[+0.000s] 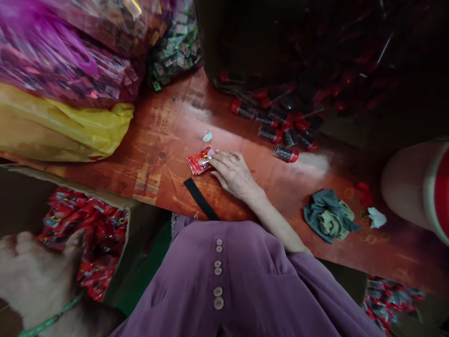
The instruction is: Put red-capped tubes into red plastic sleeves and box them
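A small stack of flat red printed packets point(198, 162) lies on the table near its front edge. My right hand point(234, 174) rests on the table with its fingers over the stack's right end, gripping it there. Its fingertips partly cover the print. My left hand point(35, 271), with a green bangle at the wrist, is low at the left over a cardboard box of shiny red packets point(98, 224). Its thumb stands apart from the fingers, and I see nothing held. A black strip point(200, 198) lies just in front of the stack.
Small clear bottles with red caps point(286, 153) spill from a dark container. Filled bags, one yellow point(70, 124), crowd the back left. A white crumpled scrap point(207, 136) lies behind the stack. At the right are a grey-green cloth point(324, 213) and a pale bucket point(407, 187).
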`<action>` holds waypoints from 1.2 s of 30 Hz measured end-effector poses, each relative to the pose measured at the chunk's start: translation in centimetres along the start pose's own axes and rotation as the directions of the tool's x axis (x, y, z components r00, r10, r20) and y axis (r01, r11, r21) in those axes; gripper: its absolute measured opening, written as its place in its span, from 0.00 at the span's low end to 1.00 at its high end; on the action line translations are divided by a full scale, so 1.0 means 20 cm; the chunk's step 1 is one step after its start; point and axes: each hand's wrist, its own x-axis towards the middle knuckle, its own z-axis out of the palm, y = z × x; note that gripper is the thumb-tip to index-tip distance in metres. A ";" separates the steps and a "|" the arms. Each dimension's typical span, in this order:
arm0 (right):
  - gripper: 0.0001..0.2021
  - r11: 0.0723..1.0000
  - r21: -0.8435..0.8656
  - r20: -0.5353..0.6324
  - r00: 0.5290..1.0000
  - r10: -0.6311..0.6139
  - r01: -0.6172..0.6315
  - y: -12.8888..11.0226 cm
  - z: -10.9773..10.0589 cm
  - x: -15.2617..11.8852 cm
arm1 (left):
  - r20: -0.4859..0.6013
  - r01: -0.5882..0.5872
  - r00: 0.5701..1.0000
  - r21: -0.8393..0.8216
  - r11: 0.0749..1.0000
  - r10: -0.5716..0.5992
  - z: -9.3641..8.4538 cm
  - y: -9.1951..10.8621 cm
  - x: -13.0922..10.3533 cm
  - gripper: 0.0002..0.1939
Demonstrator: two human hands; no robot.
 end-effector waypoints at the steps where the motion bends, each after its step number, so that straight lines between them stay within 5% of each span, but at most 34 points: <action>1: 0.16 1.000 -0.024 0.001 1.000 -0.005 0.005 0.00 0.02 0.00 | -0.122 0.055 0.992 0.127 0.990 -0.040 0.02 0.03 0.03 0.31; 3: 0.15 0.996 -0.090 -0.028 0.999 -0.033 0.030 0.01 0.04 -0.01 | -0.261 0.057 0.965 0.230 0.971 0.005 0.13 0.13 0.10 0.34; 5: 0.15 0.985 -0.159 -0.067 0.995 -0.077 0.066 0.02 0.06 -0.02 | -0.212 -0.231 0.945 0.113 0.966 0.250 0.29 0.25 0.19 0.31; 8: 0.15 0.970 -0.218 -0.078 0.989 -0.129 0.109 0.01 0.05 -0.02 | -0.136 -0.604 0.794 -0.065 0.794 0.593 0.56 0.43 0.31 0.28; 10: 0.14 0.968 -0.221 -0.051 0.990 -0.133 0.118 -0.01 0.04 -0.01 | -0.084 -0.695 0.719 -0.118 0.709 0.690 0.70 0.52 0.38 0.24; 13: 0.14 0.970 -0.212 -0.006 0.993 -0.120 0.116 -0.04 0.01 0.01 | -0.016 -0.737 0.670 -0.130 0.663 0.742 0.81 0.58 0.44 0.19; 17: 0.13 0.979 -0.174 -0.014 0.994 -0.111 0.107 -0.03 -0.08 -0.05 | -0.015 -0.740 0.666 -0.137 0.659 0.745 0.85 0.57 0.48 0.16; 20: 0.14 0.979 -0.184 -0.141 0.988 0.062 -0.087 0.05 -0.19 -0.16 | -0.103 -0.737 0.676 -0.065 0.673 0.730 0.86 0.56 0.49 0.10; 25: 0.16 0.793 -0.288 -0.367 0.827 0.425 -0.536 0.30 -0.36 -0.34 | -0.106 -0.646 0.762 -0.055 0.761 0.639 0.86 0.58 0.50 0.06; 28: 0.21 0.731 -0.322 -0.312 0.797 0.517 -0.601 0.39 -0.40 -0.36 | -0.053 -0.607 0.794 -0.134 0.784 0.606 0.85 0.58 0.52 0.08; 32: 0.15 0.758 -0.323 -0.149 0.822 0.550 -0.566 0.38 -0.41 -0.35 | -0.001 -0.570 0.811 -0.228 0.789 0.585 0.84 0.59 0.54 0.12; 36: 0.21 0.783 -0.344 -0.095 0.849 0.519 -0.518 0.33 -0.41 -0.36 | 0.064 -0.524 0.830 -0.251 0.814 0.554 0.82 0.61 0.54 0.13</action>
